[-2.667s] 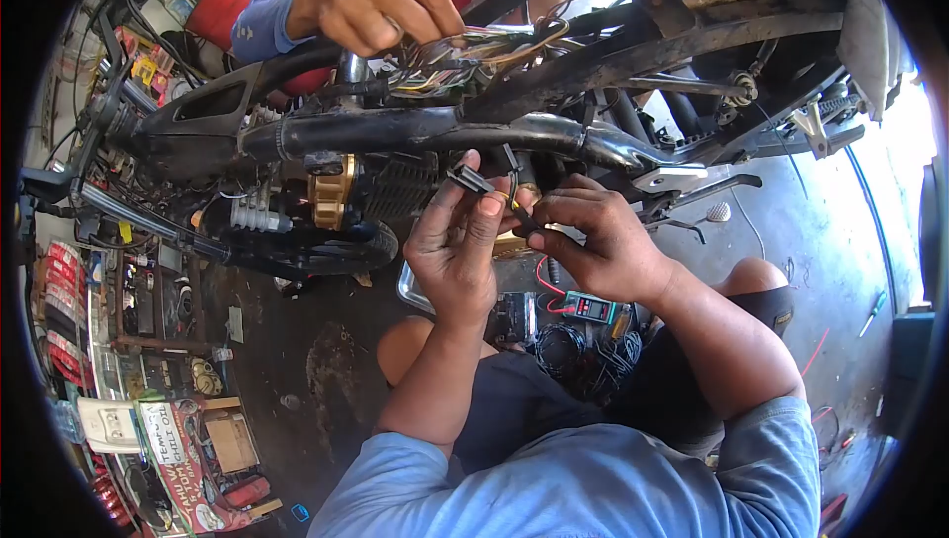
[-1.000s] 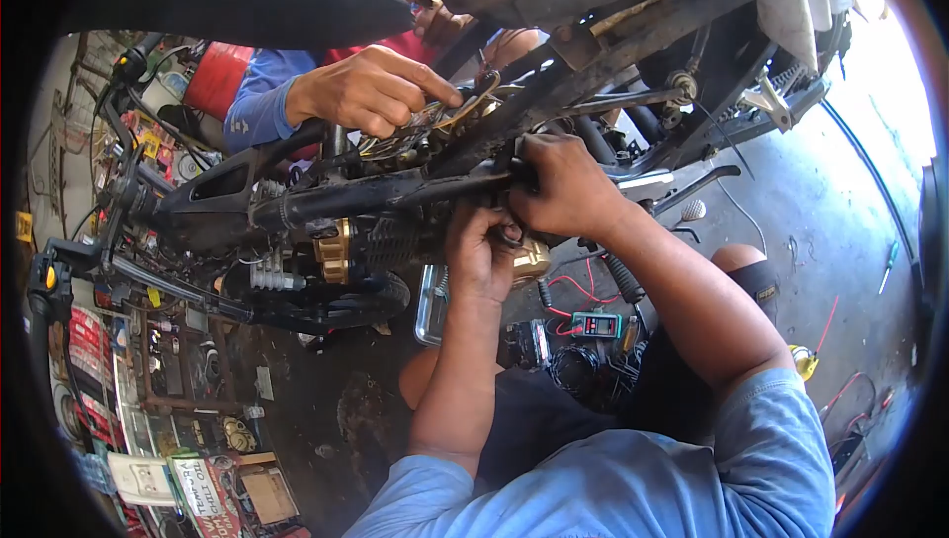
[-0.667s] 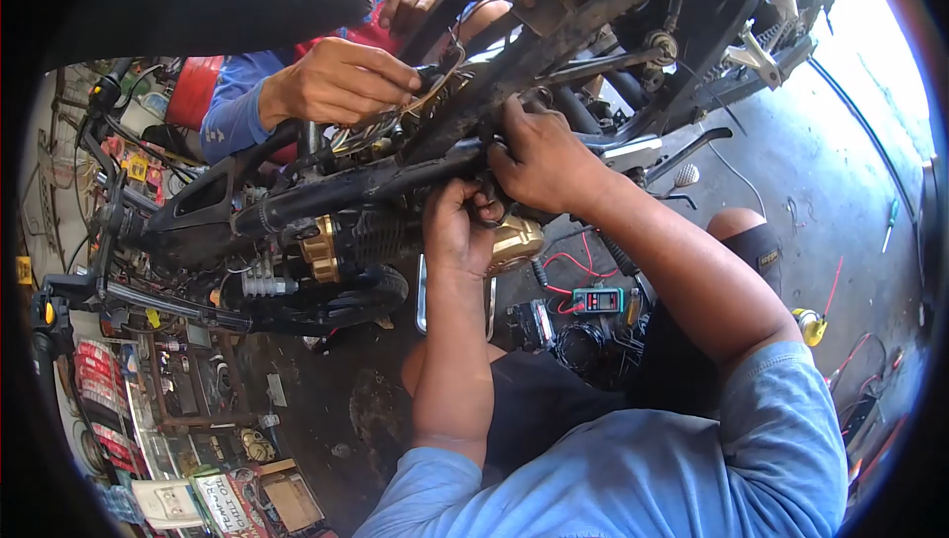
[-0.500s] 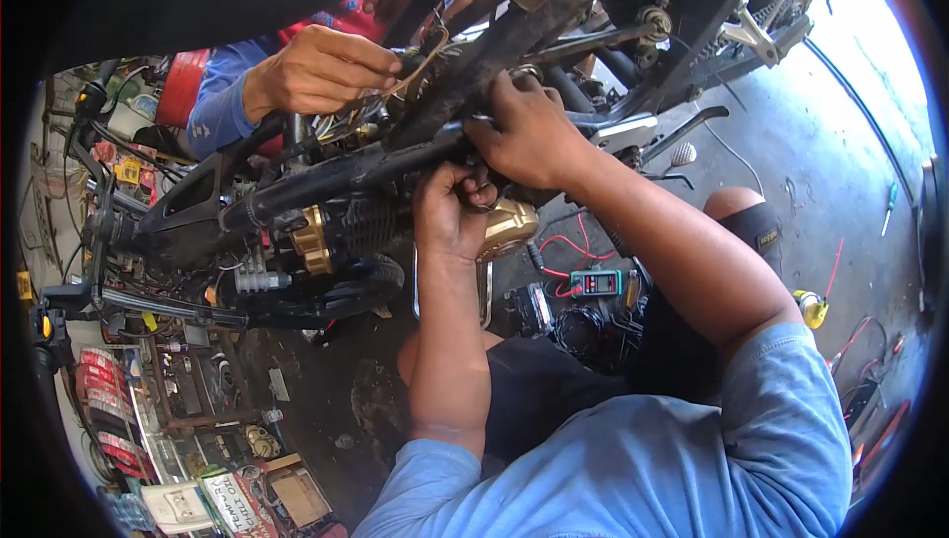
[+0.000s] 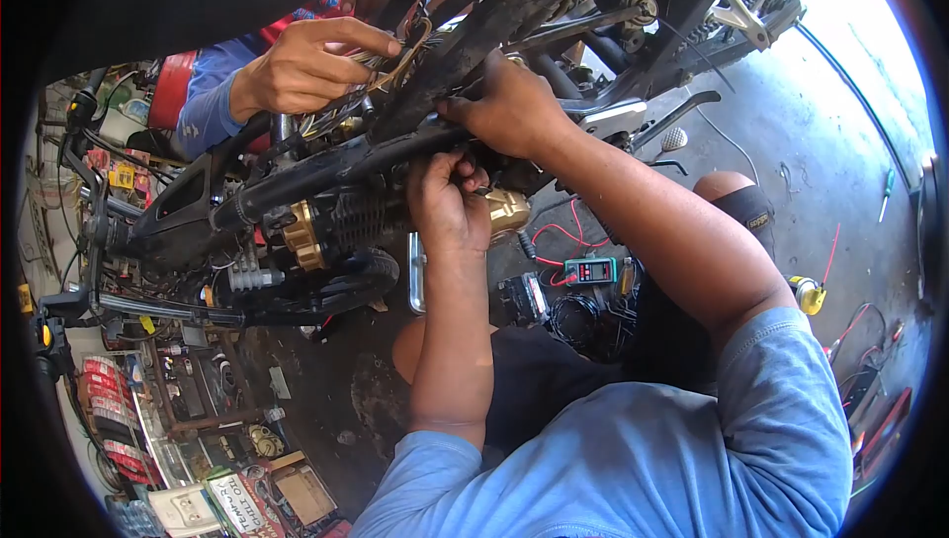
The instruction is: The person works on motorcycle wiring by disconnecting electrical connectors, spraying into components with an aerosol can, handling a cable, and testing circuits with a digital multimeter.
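The left hand (image 5: 450, 204) is curled just below the motorcycle's black frame tube (image 5: 326, 170), near the gold engine cover (image 5: 506, 210), its fingers bent nearly closed, though whatever they hold is too hidden to tell. The right hand (image 5: 509, 111) reaches over the same tube with thumb and fingers partly spread, and its grip cannot be made out; across the frame, a co-worker's hand (image 5: 306, 68) pinches wires (image 5: 403, 65).

Left hand (image 5: 450, 210) upright, palm showing, fingers (image 5: 438, 172) curled; right hand (image 5: 514, 113) higher, back showing, forearm (image 5: 633, 187) slanting.
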`<state>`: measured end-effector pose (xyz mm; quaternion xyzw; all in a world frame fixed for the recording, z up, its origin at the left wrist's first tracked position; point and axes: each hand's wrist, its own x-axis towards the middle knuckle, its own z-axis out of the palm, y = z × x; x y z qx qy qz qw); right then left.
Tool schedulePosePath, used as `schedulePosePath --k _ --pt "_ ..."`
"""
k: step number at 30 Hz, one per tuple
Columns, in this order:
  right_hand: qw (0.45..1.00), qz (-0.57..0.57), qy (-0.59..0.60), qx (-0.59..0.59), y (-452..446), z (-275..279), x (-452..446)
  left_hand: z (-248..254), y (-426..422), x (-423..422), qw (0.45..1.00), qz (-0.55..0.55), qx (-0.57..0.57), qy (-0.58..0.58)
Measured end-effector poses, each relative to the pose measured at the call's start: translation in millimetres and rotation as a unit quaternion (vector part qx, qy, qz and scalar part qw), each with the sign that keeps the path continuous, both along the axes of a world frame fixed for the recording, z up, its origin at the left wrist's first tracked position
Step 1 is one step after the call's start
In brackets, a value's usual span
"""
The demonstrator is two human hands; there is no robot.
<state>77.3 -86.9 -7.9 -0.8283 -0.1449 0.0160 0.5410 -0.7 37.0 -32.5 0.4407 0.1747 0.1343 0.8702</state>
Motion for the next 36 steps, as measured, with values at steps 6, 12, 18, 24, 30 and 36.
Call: schedulePosePath --k 6,12,18,24,30,36 --pt "0.999 -0.015 -0.015 -0.028 3 1 -1 6 14 -1 0.997 -0.067 -0.022 0.023" --pt "1.0 -0.003 -0.021 -0.011 -2 -6 10 2 15 -1 0.996 -0.069 -0.04 0.025" --pt "0.998 0.02 0.003 -0.058 -6 -1 10 3 14 -2 0.995 -0.069 -0.074 0.015" --pt "1.0 -0.011 -0.025 0.001 -13 -1 5 9 12 1 0.996 -0.044 -0.078 0.026" --pt "0.991 -0.043 -0.044 0.122 -17 -9 6 5 15 -1 0.995 -0.051 -0.091 -0.004" --pt "0.984 -0.022 -0.174 0.017 -8 -14 -3 -3 9 -8 0.993 -0.008 -0.098 -0.059"
